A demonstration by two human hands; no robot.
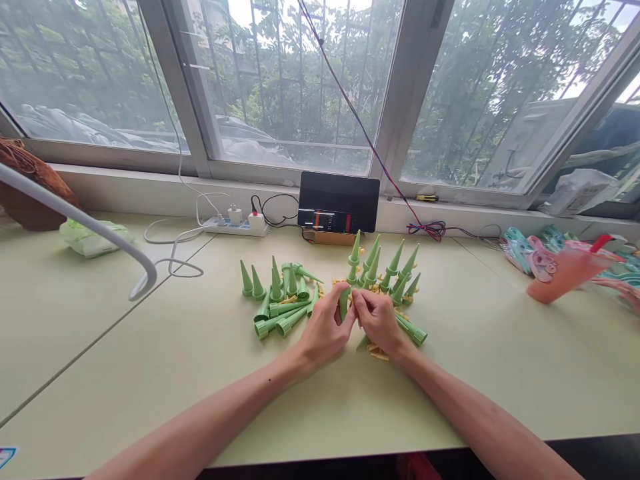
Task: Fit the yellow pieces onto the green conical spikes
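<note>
1. Left hand (pixel 325 327) clamped on one green cone (pixel 343 303), thumb and fingers around it; I have it just above the table (pixel 480 373), centre front.
2. Right hand (pixel 377 321) right beside it, my fingertips bunched close to the cone; can't tell whether they pinch a small part.
3. Upright green spikes (pixel 371 267) grouped just beyond my hands.
4. Loose green cones (pixel 283 321) to the left, some lying, some standing.
5. Small yellow pieces (pixel 379 355) by my right wrist, more among the spikes.
6. Phone (pixel 331 221) leaning in front of a dark tablet (pixel 350 190), behind the spikes.
</note>
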